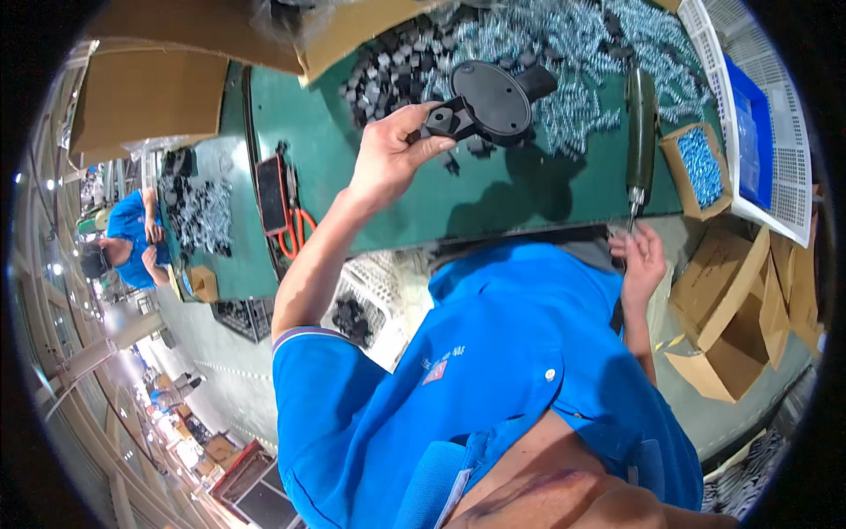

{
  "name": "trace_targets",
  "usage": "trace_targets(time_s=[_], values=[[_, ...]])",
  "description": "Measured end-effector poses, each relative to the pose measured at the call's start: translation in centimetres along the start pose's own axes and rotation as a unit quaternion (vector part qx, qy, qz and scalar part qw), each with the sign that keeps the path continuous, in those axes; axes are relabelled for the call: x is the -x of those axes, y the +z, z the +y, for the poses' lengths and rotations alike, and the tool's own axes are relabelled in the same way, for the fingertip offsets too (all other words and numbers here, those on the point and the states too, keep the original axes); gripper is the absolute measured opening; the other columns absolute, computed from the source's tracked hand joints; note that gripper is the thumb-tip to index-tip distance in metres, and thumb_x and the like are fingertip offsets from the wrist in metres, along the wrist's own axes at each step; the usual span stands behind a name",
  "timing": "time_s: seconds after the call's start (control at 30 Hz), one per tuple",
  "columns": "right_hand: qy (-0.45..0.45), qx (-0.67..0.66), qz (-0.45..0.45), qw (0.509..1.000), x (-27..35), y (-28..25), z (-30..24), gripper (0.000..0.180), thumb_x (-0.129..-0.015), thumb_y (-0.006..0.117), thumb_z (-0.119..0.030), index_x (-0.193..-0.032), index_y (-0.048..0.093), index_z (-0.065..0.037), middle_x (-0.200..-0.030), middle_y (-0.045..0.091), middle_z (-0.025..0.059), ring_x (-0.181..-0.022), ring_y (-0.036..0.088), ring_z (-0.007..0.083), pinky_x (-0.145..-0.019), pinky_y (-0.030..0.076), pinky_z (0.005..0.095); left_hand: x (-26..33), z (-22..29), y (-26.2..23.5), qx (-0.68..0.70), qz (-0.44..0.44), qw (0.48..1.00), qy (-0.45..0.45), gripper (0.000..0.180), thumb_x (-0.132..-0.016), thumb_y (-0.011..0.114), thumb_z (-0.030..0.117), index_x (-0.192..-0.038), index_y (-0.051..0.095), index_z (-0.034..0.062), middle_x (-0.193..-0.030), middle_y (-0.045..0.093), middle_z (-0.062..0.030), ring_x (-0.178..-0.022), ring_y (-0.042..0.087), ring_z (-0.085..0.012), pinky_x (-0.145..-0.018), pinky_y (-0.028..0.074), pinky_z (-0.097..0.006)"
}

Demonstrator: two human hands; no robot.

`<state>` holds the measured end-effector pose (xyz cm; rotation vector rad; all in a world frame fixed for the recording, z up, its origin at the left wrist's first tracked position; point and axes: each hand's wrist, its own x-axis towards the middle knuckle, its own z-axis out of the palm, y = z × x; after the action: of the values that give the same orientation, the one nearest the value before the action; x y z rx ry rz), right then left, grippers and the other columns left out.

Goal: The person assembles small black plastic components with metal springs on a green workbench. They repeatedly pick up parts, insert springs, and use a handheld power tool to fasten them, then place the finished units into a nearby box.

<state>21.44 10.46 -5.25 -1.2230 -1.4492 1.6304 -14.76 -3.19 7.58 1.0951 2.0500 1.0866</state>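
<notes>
My left hand [388,159] is closed on the arm of a black plastic part with a round disc [492,99], held above the green table. Its thumb and fingers pinch the square bracket end. A dark green electric screwdriver [641,137] points down toward the table's near edge, its metal bit lowest. At the bit's tip, my right hand [641,260] has its fingertips pinched together. Whatever they hold there is too small to make out. Behind the black part lie a heap of small black pieces [397,75] and a spread of silvery screws [573,79].
A small cardboard box of screws [701,167] stands at the right, beside a white crate [784,132] with a blue bin [745,123]. Red-handled pliers [295,234] and a phone [271,194] lie at the left. Open cartons [731,317] sit lower right. A co-worker [128,238] works at far left.
</notes>
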Motion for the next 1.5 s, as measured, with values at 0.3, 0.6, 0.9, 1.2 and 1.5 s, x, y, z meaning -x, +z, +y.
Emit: trace_targets(time_s=[0.3,0.6,0.9,1.2,1.5], values=[[-0.002,0.028,-0.04,0.999,-0.3,-0.6,-0.2,0.029,-0.097,0.055,-0.001,-0.124,0.05,0.006,-0.097,0.068,0.0164,-0.082,0.07,0.0203,-0.068,0.055,0.0259,3.8,1.0,-1.5,0.142,-0.18,0.94,-0.254,0.03,-0.092,0.067,0.032,-0.092,0.065,0.0016,-0.065,0.056,0.0024,-0.044,0.034,0.0002,-0.039,0.023,-0.019],[0.011,0.018,-0.058,0.998,-0.3,-0.7,0.3,0.029,-0.098,0.055,-0.002,-0.124,0.048,0.008,-0.097,0.069,0.0178,-0.081,0.071,0.022,-0.065,0.056,0.0268,-1.9,-1.4,1.2,-0.084,-0.297,0.918,-0.249,0.055,-0.089,0.062,0.051,-0.064,0.066,0.0018,-0.054,0.054,-0.0023,-0.045,0.042,-0.0098,-0.041,0.028,-0.029],[0.017,0.013,-0.025,0.999,-0.4,-0.2,-0.5,0.027,-0.097,0.056,-0.001,-0.122,0.049,0.007,-0.097,0.069,0.0183,-0.079,0.071,0.0222,-0.064,0.055,0.026,-2.6,-3.9,2.2,-0.098,-0.174,0.961,-0.193,0.06,-0.093,0.054,0.054,-0.073,0.066,-0.0011,-0.064,0.061,-0.0092,-0.062,0.06,-0.0194,-0.06,0.048,-0.035],[0.022,0.026,-0.029,0.999,-0.4,0.0,-0.7,0.029,-0.097,0.057,-0.002,-0.123,0.049,0.007,-0.096,0.069,0.0192,-0.079,0.071,0.0222,-0.063,0.055,0.0267,0.2,-4.4,4.8,0.341,-0.015,0.94,-0.02,0.024,-0.092,0.052,-0.008,-0.112,0.062,-0.0027,-0.097,0.065,-0.0071,-0.092,0.064,-0.0142,-0.086,0.052,-0.028],[0.0,0.077,0.013,0.997,-0.6,-0.4,-0.4,0.028,-0.094,0.06,-0.001,-0.121,0.052,0.005,-0.086,0.067,0.0109,-0.07,0.066,0.014,-0.058,0.05,0.0231,-0.1,-5.0,7.0,0.059,-0.07,0.983,0.159,0.029,-0.085,0.065,-0.008,-0.109,0.07,0.006,-0.106,0.071,-0.0075,-0.102,0.068,-0.0207,-0.092,0.052,-0.031]])
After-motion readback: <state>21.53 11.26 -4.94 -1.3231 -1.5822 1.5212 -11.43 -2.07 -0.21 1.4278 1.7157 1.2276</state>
